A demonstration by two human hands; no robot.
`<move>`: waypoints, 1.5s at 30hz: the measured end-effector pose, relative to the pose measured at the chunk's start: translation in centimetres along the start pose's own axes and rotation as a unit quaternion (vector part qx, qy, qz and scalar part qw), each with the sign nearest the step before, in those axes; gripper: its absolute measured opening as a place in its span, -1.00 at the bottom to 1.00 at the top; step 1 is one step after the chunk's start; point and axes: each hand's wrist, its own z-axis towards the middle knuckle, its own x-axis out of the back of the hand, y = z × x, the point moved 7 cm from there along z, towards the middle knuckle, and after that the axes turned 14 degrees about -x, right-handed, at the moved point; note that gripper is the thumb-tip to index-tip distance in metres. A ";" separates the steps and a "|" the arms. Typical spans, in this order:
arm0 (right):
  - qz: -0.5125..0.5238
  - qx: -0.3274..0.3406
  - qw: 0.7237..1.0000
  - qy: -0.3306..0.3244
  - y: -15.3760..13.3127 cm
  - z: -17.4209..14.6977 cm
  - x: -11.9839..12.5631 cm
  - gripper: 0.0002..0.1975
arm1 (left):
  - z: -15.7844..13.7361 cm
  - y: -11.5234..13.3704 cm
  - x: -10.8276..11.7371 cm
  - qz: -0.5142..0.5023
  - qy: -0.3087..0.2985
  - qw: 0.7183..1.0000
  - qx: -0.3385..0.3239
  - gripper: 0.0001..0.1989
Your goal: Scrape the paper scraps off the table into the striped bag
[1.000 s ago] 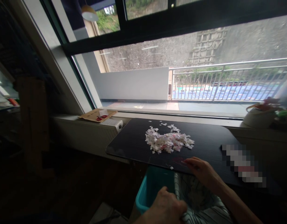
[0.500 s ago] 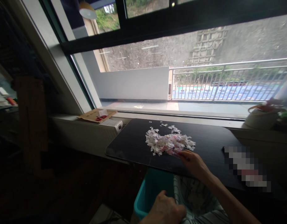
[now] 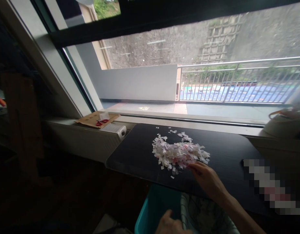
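Observation:
A loose heap of small white and pinkish paper scraps (image 3: 179, 152) lies on the black table (image 3: 132, 149). My right hand (image 3: 205, 177) is at its near right edge, fingers pinched together with the tips among the scraps. What lies between the tips is mostly hidden. Below the table's front edge, my left hand (image 3: 173, 225) is cut off by the bottom of the view. Its fingers are curled at the edge of a white bag with dark stripes (image 3: 185, 208), which hangs open below my right forearm. Beside the bag stands a turquoise bin (image 3: 143, 211).
Left of the table, a brown envelope (image 3: 87, 119) with red-handled scissors (image 3: 101, 122) lies on the radiator (image 3: 113, 130). A pixelated flat item (image 3: 269, 185) rests at the table's right. A pale bag (image 3: 278, 126) sits by the window, and a tall cardboard piece (image 3: 20, 113) stands far left.
My view has shifted slightly. My right hand stays at the heap's near edge, where some scraps have spread toward the table's front. My left hand sits lower in view.

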 end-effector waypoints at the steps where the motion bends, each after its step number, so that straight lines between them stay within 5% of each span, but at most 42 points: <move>1: -0.001 -0.004 1.000 0.009 0.2 -0.2 0.2 -0.71 | 0.1 0.1 0.1 0.001 -0.004 1.000 -0.008 -0.80; 11: 0.010 -0.029 0.999 -0.013 1.6 -1.0 0.5 -0.72 | 0.5 2.6 2.4 0.114 -0.118 0.983 -0.084 -0.86; 21: 0.032 -0.006 0.998 -0.049 -0.8 0.1 -0.9 -0.70 | 0.4 3.4 3.0 0.145 -0.057 0.981 -0.119 -0.93; 33: -0.021 -0.038 0.999 0.024 0.7 -0.9 1.7 -0.70 | 0.1 3.7 4.1 0.116 -0.106 0.983 -0.093 -0.89; 45: -0.015 0.007 0.996 -0.086 -3.3 -2.7 -0.7 -0.70 | -0.6 3.6 5.0 0.084 -0.064 0.991 -0.078 -0.82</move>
